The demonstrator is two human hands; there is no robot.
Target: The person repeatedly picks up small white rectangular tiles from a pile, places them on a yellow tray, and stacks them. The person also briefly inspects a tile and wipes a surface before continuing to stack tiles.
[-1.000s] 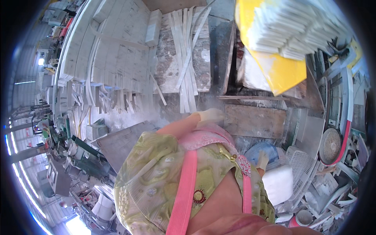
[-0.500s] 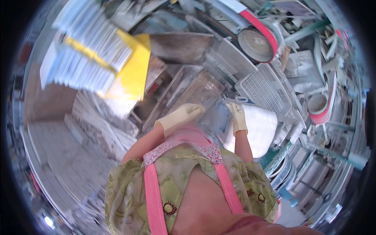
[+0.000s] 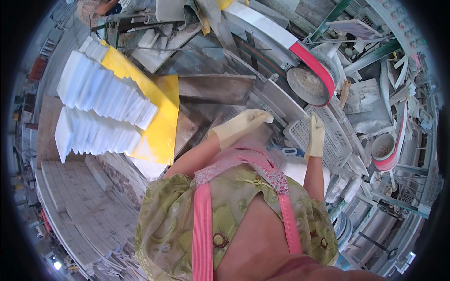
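My left hand (image 3: 246, 122), in a cream rubber glove, is held out at mid-view with its fingers closed. A small white piece (image 3: 269, 120) shows at its fingertips; the rest of it is hidden. To the right, my right hand (image 3: 316, 133), gloved alike, is raised with fingers pinched, in front of a white perforated plastic basket (image 3: 335, 152). What the right fingers hold, if anything, I cannot make out. Just beyond both hands runs the edge of a grey-white board (image 3: 286, 96). Past it, a white and red belt (image 3: 311, 63) loops round a dusty wheel (image 3: 305, 86).
At left, two rows of thin white slabs (image 3: 103, 93) stand on a yellow sheet (image 3: 161, 110). Stacked grey boards (image 3: 70, 196) lie nearer on that side. A second belt wheel (image 3: 383, 146) is at right. Another person (image 3: 93, 11) shows at the far left top.
The view has shifted, so the slabs appear lower. Both hands have moved forward and right, the right one from above the white surface to the basket and board edge.
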